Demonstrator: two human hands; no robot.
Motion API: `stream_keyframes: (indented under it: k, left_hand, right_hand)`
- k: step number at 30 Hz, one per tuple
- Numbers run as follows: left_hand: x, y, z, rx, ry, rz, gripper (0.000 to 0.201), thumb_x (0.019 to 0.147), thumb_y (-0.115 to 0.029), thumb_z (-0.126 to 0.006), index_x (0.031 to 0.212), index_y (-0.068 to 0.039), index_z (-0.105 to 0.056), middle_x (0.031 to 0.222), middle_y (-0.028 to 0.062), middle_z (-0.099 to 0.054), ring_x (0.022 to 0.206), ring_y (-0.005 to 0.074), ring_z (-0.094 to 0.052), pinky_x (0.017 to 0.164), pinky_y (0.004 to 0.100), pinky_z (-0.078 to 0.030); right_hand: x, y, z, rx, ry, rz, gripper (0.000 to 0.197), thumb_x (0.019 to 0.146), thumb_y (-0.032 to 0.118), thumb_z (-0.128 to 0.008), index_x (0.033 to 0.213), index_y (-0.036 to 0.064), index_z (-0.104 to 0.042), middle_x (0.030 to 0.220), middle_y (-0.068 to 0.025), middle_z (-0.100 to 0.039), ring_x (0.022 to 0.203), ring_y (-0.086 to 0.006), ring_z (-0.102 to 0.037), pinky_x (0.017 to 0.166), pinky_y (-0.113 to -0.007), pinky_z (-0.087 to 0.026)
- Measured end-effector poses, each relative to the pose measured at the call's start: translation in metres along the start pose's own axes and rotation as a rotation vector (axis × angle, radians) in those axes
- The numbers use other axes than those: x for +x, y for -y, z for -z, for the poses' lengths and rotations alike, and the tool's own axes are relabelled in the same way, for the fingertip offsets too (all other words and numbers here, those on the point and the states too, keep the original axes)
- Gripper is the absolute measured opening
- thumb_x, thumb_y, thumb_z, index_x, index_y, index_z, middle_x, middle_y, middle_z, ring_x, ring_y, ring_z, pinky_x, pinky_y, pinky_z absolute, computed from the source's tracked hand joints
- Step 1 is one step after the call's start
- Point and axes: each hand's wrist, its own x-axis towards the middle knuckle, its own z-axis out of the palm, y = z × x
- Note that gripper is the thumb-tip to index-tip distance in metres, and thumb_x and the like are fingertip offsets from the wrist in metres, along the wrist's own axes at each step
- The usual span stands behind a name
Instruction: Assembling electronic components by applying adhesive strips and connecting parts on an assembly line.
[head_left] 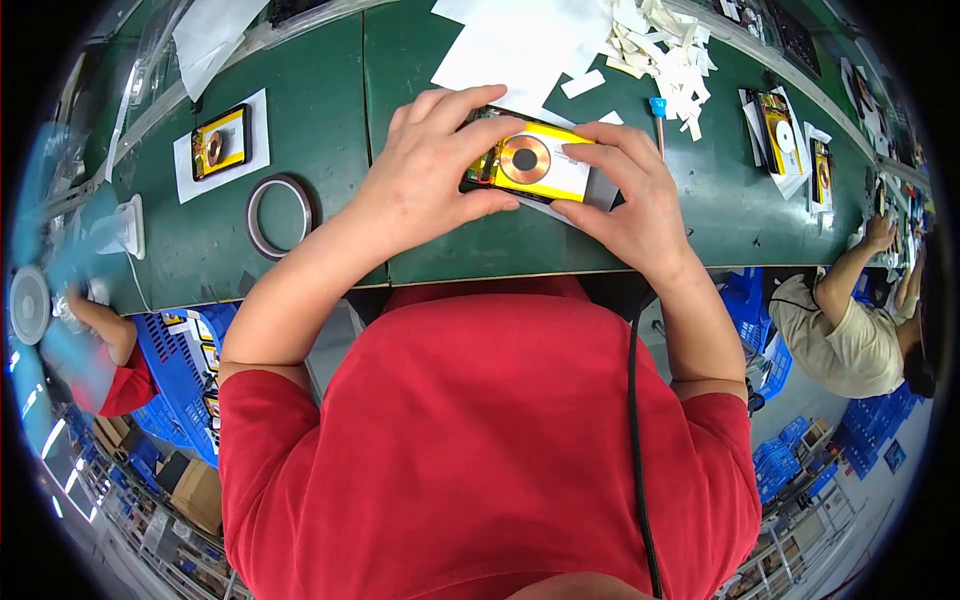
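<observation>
Between my two hands is a flat, rectangular electronic unit (555, 165) with a black edge, a yellow-and-white face, a round copper coil and a bare circuit strip at its left end. My left hand (420, 160) is closed on that left end, thumb along the near edge and fingers over the far one. At the other end my right hand (630, 190) pinches the unit, thumb at the near edge and fingertips on its top face and far edge. Beneath it, a sheet of paper partly shows on the green table (450, 265).
At left lie a similar coil unit (220, 143) on paper and a roll of tape (280, 217). A blue-headed tool (658, 110), paper strips (670, 55) and white sheets (510, 50) lie beyond my hands. More units (780, 135) rest right. Co-workers sit on both sides, near blue crates (180, 380).
</observation>
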Motion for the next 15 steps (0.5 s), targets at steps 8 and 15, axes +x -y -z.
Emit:
stream_keyframes:
  k: [8,15]
  left_hand:
    - [0.009,0.001,-0.001,-0.082,0.126,0.051,0.086,0.064,-0.011,-0.093,0.142,-0.012,-0.056,0.149,0.0096,-0.053,0.134,0.0345,-0.051,0.111,0.0442,-0.047]
    - [0.003,0.013,0.001,-0.217,0.091,0.085,0.083,0.065,-0.01,-0.092,0.14,-0.01,-0.055,0.139,0.0133,-0.059,0.125,0.0346,-0.06,0.105,0.0437,-0.052]
  right_hand:
    - [-0.001,0.002,-0.002,0.034,-0.043,-0.024,0.053,0.064,0.013,-0.092,0.112,0.0079,-0.069,0.122,-0.0108,-0.066,0.111,-0.0327,-0.062,0.095,-0.043,-0.052]
    - [-0.003,0.002,-0.002,-0.018,-0.008,0.049,0.045,0.067,0.014,-0.091,0.11,0.01,-0.077,0.124,-0.0122,-0.064,0.112,-0.0332,-0.06,0.092,-0.043,-0.053]
